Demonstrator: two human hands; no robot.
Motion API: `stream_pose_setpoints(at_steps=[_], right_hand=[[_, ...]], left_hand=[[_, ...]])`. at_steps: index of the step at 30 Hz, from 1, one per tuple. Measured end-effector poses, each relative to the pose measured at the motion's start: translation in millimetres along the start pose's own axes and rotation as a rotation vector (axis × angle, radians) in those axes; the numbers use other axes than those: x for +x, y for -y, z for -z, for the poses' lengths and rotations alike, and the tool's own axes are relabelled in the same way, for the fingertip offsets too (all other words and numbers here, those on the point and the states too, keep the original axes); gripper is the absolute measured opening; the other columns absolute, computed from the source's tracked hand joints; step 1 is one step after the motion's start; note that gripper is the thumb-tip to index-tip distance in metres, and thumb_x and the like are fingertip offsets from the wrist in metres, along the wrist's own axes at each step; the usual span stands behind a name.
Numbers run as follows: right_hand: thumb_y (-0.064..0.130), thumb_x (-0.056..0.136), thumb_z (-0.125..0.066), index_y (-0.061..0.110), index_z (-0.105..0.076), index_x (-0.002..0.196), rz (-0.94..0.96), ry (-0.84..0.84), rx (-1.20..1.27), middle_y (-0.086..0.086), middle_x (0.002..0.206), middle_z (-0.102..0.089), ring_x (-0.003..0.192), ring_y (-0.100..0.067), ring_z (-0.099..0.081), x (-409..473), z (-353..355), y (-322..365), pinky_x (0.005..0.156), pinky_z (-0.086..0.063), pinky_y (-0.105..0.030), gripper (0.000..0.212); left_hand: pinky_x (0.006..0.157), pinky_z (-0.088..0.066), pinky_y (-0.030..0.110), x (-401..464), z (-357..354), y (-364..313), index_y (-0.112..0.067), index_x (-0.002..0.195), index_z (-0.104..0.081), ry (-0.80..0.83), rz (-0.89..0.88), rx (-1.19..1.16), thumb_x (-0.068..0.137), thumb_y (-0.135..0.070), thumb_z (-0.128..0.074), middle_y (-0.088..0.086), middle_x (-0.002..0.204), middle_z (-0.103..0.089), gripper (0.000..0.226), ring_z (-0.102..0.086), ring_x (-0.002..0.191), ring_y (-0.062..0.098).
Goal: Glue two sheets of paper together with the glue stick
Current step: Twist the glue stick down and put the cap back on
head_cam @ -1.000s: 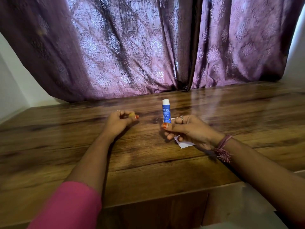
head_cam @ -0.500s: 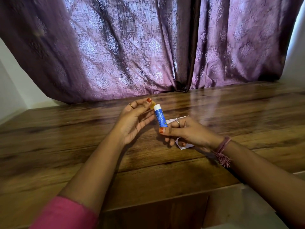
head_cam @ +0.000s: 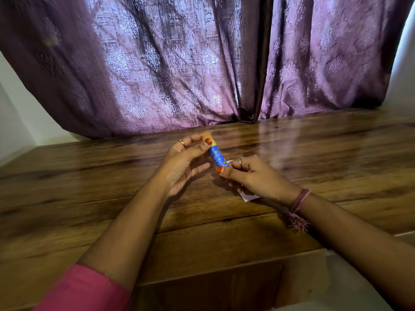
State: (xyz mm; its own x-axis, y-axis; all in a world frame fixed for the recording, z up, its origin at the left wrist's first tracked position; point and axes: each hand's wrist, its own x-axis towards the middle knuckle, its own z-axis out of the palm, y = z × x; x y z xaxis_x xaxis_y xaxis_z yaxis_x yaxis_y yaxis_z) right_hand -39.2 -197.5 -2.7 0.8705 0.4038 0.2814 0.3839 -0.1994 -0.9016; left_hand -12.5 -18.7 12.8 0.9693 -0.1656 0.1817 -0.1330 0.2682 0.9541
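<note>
Both hands raised, fingers curled; pinching

curtain: purple, patterned, drawn | table: glossy wood | wall: white

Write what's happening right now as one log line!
left hand: pinches yellow cap | right hand: grips glue stick | paper: on table, under right hand

**What the person wears**

The left arm has a pink sleeve. The left hand wears a gold ring; the right hand a silver ring. Thumbnails are painted orange-red. The right wrist carries a pinkish thread bracelet with a tassel.
</note>
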Motion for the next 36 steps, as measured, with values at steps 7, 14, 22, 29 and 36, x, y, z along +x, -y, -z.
stream_pose_setpoints(at_steps=[7, 14, 22, 29, 36], right_hand=[[0.032, 0.092, -0.062, 0.007, -0.051, 0.056, 0.04, -0.02, -0.208, -0.003, 0.046, -0.046, 0.043, -0.012, -0.037, 2, 1, -6, 0.048, -0.028, -0.027, 0.045], [0.028, 0.093, -0.061, 0.017, -0.055, 0.054, -0.035, 0.016, 0.005, 0.01, 0.038, -0.047, 0.032, -0.002, -0.037, 2, -2, -6, 0.035, -0.026, -0.014, 0.041], [0.028, 0.08, -0.074, 0.017, -0.063, 0.056, 0.053, -0.089, 0.034, 0.008, 0.045, -0.042, 0.04, -0.003, -0.034, 9, 6, -9, 0.044, -0.028, -0.017, 0.028], [0.054, 0.057, -0.079, 0.03, -0.071, 0.063, 0.083, -0.102, -0.05, 0.012, 0.049, -0.05, 0.048, -0.003, -0.041, 12, 9, -16, 0.052, -0.033, -0.024, 0.025], [0.021, 0.079, -0.077, 0.019, -0.073, 0.082, 0.08, -0.082, -0.105, 0.015, 0.048, -0.058, 0.05, 0.003, -0.053, 13, 13, -19, 0.054, -0.044, -0.016, 0.005]], left_hand=[[0.081, -0.056, 0.039, -3, -5, 4, -0.02, 0.099, -0.065, 0.066, -0.001, -0.072, 0.074, -0.011, -0.063, 0.011, 0.11, -0.068, 0.027, -0.064, 0.099, 0.025], [0.072, -0.059, 0.041, -4, -8, 7, -0.017, 0.109, -0.059, 0.131, -0.009, -0.151, 0.089, -0.004, -0.051, 0.009, 0.106, -0.071, 0.025, -0.07, 0.093, 0.024], [0.061, -0.055, 0.026, -4, -20, 15, -0.04, 0.13, -0.047, 0.1, -0.006, 0.004, 0.066, -0.02, -0.074, -0.005, 0.077, -0.066, 0.072, -0.065, 0.069, 0.008], [0.056, -0.055, 0.025, -2, -14, 15, -0.02, 0.114, -0.054, 0.06, -0.034, 0.005, 0.069, -0.012, -0.073, 0.005, 0.081, -0.072, 0.049, -0.069, 0.07, 0.014], [0.071, -0.057, 0.029, -1, -9, 14, -0.015, 0.109, -0.051, 0.092, -0.042, -0.041, 0.089, 0.004, -0.052, 0.012, 0.102, -0.071, 0.027, -0.07, 0.089, 0.02]])
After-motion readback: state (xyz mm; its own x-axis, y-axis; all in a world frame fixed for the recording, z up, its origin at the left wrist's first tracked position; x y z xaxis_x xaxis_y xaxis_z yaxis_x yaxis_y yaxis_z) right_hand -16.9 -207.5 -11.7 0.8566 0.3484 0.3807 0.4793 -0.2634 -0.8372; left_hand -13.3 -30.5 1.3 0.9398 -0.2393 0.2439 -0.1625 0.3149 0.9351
